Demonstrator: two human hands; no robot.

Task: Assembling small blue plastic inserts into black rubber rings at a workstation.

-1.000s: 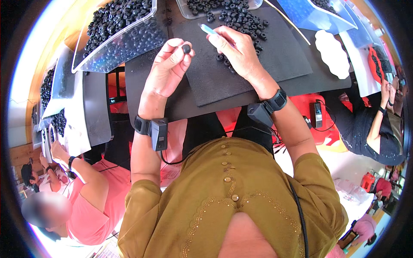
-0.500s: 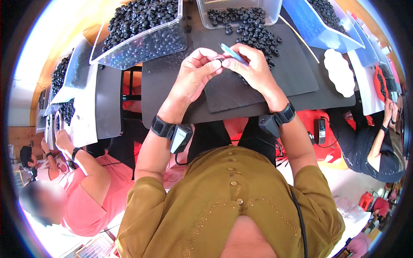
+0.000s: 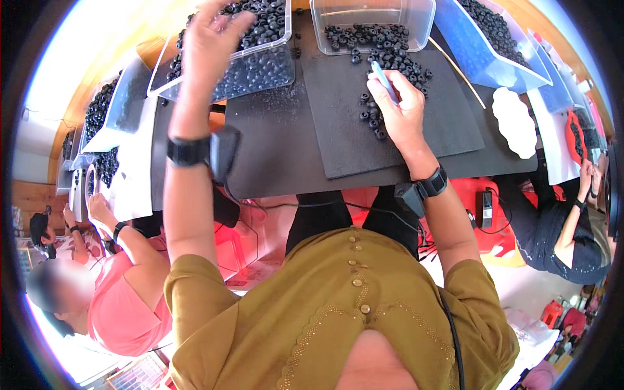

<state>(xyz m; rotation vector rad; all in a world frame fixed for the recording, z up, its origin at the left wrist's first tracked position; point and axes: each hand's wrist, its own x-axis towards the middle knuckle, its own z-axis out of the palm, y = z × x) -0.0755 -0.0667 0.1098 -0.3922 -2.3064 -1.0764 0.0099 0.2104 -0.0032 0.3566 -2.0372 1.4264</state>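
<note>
My right hand (image 3: 404,110) is closed around a slim light-blue tool (image 3: 383,79), its tip pointing up and away; its working end is too small to make out. Beneath that hand, small round black pieces with holes, like beads or rings (image 3: 390,62), spill across a dark mat (image 3: 338,130). Raised at the upper left, my left hand (image 3: 211,55) is over a clear bin (image 3: 260,75) heaped with the same black pieces. Motion blurs its fingers, but they look spread, with nothing visible in them.
A second clear bin (image 3: 419,19) lies at the mat's far edge, its pieces running out. On the right are a blue bin (image 3: 520,75), a thin pale stick (image 3: 465,78) and a white wavy-edged pad (image 3: 513,123). People sit on both sides; cables hang by my wrists.
My hands were together over the mat, the left pinching a small dark piece beside the blue tool. The left has swung up and left to the bin; the right shifted slightly right, keeping the tool.
</note>
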